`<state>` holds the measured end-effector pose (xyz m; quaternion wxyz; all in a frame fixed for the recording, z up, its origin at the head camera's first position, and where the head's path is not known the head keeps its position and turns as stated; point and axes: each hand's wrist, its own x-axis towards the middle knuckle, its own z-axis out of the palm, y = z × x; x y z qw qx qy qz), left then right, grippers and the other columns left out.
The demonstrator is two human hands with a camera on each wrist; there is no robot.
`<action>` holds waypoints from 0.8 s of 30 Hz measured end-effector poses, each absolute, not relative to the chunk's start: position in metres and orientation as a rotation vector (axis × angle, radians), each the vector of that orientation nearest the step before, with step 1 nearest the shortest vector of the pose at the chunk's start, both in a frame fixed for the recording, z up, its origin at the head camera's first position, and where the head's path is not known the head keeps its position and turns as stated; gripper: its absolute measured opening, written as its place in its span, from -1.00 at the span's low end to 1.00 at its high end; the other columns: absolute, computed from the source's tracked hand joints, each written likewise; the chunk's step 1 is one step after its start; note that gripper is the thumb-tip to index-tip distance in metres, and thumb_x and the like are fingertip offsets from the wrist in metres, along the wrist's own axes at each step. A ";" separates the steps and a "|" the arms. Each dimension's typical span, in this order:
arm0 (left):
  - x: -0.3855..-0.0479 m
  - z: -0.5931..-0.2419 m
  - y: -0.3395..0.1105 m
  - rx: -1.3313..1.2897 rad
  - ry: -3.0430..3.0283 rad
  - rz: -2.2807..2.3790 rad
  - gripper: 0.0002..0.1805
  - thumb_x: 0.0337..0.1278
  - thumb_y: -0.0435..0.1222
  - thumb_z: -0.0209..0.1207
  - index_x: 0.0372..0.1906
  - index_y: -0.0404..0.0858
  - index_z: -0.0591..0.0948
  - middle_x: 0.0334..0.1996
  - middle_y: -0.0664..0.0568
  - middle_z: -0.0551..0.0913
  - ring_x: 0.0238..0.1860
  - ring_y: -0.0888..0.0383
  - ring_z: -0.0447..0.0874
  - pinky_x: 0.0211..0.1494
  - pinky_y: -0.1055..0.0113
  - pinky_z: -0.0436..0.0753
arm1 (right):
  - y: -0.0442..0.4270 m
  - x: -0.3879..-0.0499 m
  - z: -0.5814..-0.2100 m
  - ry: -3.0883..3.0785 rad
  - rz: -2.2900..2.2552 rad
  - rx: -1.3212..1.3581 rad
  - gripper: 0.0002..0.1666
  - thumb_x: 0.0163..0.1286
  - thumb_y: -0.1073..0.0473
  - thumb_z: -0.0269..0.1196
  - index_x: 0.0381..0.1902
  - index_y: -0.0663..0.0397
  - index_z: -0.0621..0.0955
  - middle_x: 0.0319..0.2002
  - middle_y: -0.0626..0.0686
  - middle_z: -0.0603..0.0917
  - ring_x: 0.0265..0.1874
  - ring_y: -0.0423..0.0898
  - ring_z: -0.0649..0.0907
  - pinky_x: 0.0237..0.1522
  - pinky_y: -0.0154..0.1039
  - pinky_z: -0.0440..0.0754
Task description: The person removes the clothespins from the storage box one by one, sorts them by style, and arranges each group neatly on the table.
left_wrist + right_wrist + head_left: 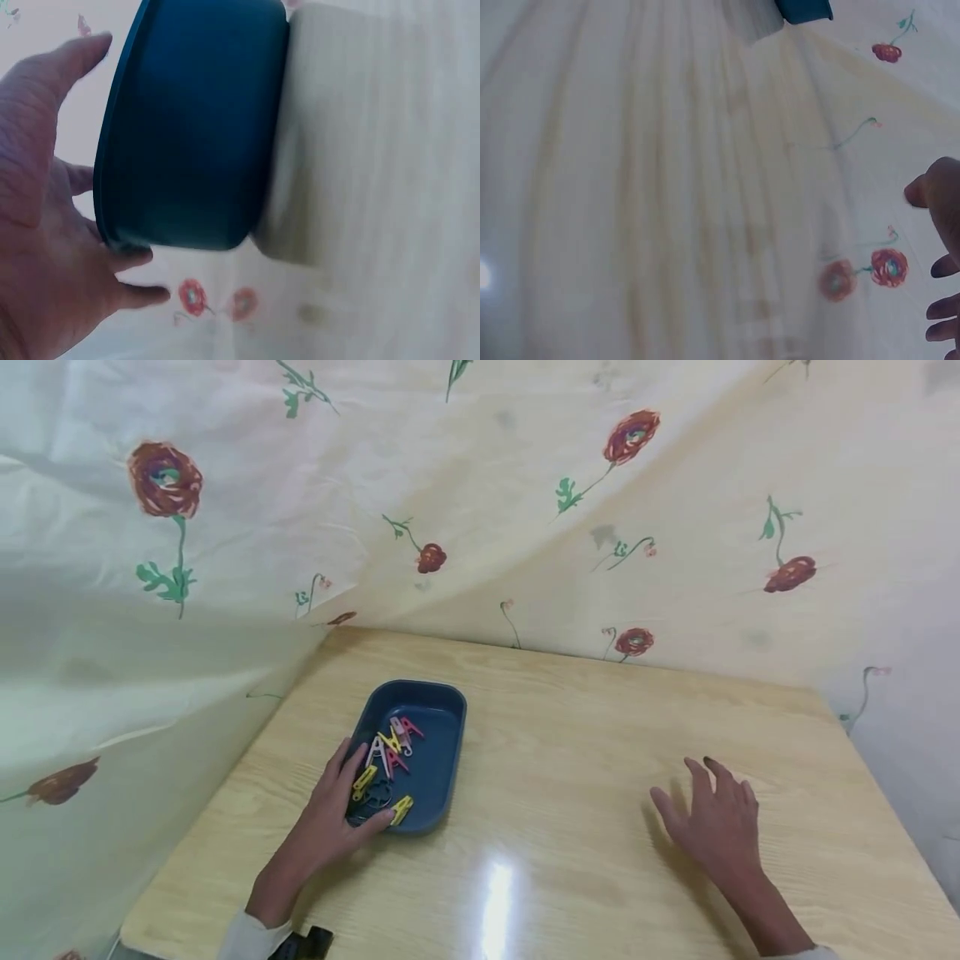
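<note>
A dark blue tray [438,777] on the wooden table holds several clothespins, yellow, pink and white, and a dark round piece [378,792]. My left hand [330,818] is at the tray's near left edge, its fingers over the rim and the thumb by a yellow clothespin [402,810]. In the left wrist view, the left hand [52,225] lies beside the tray's wall [195,127] with fingers spread. My right hand [716,827] hovers over the right part of the table, fingers loosely bent, holding nothing; its fingertips show at the right wrist view's edge.
The pale wooden table [570,760] reaches back to a flower-patterned cloth [480,485] hanging behind it and along the left side. A dark strap-like object [311,943] is by the left sleeve [255,937]. Light reflects off the table's near middle.
</note>
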<state>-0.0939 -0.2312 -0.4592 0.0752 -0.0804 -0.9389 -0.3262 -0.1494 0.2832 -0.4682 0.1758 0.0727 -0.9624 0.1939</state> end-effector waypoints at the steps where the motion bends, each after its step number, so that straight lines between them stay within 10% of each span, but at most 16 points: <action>1: -0.092 -0.461 -0.233 -0.250 -2.818 -1.019 0.11 0.10 0.12 0.35 0.59 -0.22 0.03 0.57 -0.26 -0.17 0.48 -0.41 -0.02 0.28 -0.43 0.24 | 0.281 -0.150 -0.469 -2.724 0.542 0.218 -0.17 0.35 -0.14 0.27 0.26 0.46 0.41 0.23 0.60 0.34 0.14 0.62 0.33 0.27 0.53 -0.04; 24: -0.092 -0.475 -0.256 -0.211 -2.852 -1.374 0.34 0.01 0.09 0.40 0.60 -0.23 -0.30 0.56 -0.30 -0.10 0.49 -0.35 -0.02 0.38 -0.33 0.17 | 0.201 -0.167 -0.470 -2.497 0.470 0.525 -0.43 0.14 0.13 0.41 0.01 0.44 0.58 -0.05 0.39 0.61 -0.07 0.38 0.59 0.14 0.42 0.30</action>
